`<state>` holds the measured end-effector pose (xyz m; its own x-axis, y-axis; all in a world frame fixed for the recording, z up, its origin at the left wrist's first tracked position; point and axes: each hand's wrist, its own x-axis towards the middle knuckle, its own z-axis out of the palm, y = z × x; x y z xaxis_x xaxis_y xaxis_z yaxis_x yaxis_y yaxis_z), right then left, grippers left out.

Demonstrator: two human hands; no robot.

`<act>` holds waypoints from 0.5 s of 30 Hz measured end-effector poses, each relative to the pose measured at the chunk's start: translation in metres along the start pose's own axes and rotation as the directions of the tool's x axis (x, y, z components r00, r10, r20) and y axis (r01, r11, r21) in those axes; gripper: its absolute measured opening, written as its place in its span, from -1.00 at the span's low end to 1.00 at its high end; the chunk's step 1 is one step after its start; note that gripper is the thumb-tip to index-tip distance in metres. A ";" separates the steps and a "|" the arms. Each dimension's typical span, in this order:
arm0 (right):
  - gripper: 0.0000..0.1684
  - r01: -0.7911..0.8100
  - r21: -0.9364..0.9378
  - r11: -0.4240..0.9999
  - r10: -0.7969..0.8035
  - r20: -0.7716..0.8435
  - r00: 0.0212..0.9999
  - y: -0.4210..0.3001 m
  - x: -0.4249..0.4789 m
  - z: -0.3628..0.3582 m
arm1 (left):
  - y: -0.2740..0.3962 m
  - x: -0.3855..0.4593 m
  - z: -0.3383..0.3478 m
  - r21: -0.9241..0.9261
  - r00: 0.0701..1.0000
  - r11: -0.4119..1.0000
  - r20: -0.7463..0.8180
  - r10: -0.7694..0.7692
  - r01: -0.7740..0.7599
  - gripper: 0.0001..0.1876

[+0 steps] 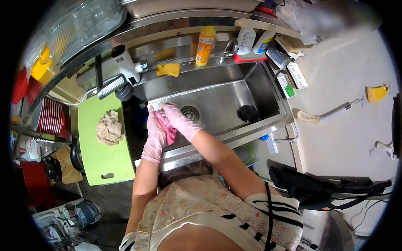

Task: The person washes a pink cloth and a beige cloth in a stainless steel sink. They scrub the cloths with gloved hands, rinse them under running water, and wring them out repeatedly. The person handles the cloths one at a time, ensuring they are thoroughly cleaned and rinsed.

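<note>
Both of my hands wear pink gloves and are over the left part of a stainless steel sink (216,94). My left hand (154,130) grips one side of a bunched pink cloth (169,133). From the other side my right hand (176,116) has hold of the same cloth, its fingertips close to the left ones. Just right of my right hand is the round sink drain (190,114). A black scouring pad (248,113) lies in the sink's right corner. What is under my left fingers is hidden.
A green cutting board (102,163) with a crumpled beige rag (110,128) lies left of the sink. Behind the sink are a faucet (228,51), an orange bottle (205,47) and a yellow sponge (168,69). A brush (326,115) hangs on the right wall.
</note>
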<state>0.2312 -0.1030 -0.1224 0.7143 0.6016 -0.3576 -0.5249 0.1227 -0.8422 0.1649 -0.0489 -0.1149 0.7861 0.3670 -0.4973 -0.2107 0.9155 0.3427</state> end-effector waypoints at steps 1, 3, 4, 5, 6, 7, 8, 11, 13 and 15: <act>-0.82 0.025 -0.105 0.994 -0.024 0.012 1.000 -0.003 0.008 -0.022 | -0.002 0.001 0.009 0.007 0.999 1.000 -0.040 -0.015 0.016 -0.66; -0.78 -0.170 -0.004 0.985 0.170 -0.009 0.985 -0.017 0.012 -0.068 | 0.014 -0.002 -0.003 0.112 0.980 0.987 0.151 -0.131 0.114 -0.71; -0.78 -0.142 0.016 0.990 0.142 -0.033 0.989 -0.028 0.012 -0.092 | 0.018 0.011 -0.018 0.160 0.996 0.985 0.047 -0.076 0.068 -0.78; -0.77 -0.119 0.039 0.992 0.121 -0.053 0.991 -0.038 0.012 -0.118 | 0.022 0.024 -0.033 0.216 0.998 0.976 -0.062 -0.021 0.034 -0.83; -0.78 -0.037 0.064 0.997 0.042 -0.074 0.996 -0.054 0.003 -0.153 | 0.022 0.013 -0.016 0.294 0.996 0.952 -0.065 -0.064 0.080 -0.87; -0.78 0.039 0.086 0.996 -0.032 -0.081 0.996 -0.071 -0.007 -0.186 | 0.025 0.001 -0.007 0.368 0.993 0.923 -0.076 -0.090 0.112 -0.89; -0.79 0.211 0.227 0.951 -0.214 -0.011 0.977 -0.067 -0.001 -0.239 | 0.031 0.009 -0.020 0.392 0.984 0.903 -0.051 -0.170 0.176 -0.85; -0.83 0.087 -0.437 0.895 -0.270 -0.377 0.886 -0.121 -0.017 -0.380 | 0.024 0.026 -0.039 0.361 0.990 0.922 -0.045 -0.136 0.143 -0.88; -0.77 0.140 -0.684 0.716 -0.558 -0.439 0.705 -0.140 -0.035 -0.380 | 0.029 0.014 -0.047 0.359 0.996 0.930 -0.003 -0.084 0.079 -0.89; -0.71 -0.257 -0.858 0.445 -0.697 -0.512 0.501 -0.170 -0.074 -0.388 | 0.025 0.006 -0.037 0.468 0.998 0.883 -0.033 0.051 -0.030 -0.84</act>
<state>0.4469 -0.4749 -0.1090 0.9613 -0.1880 0.2015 -0.0200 -0.7768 -0.6294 0.1430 -0.0172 -0.1389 0.7548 0.4186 -0.5050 0.0623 0.7206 0.6905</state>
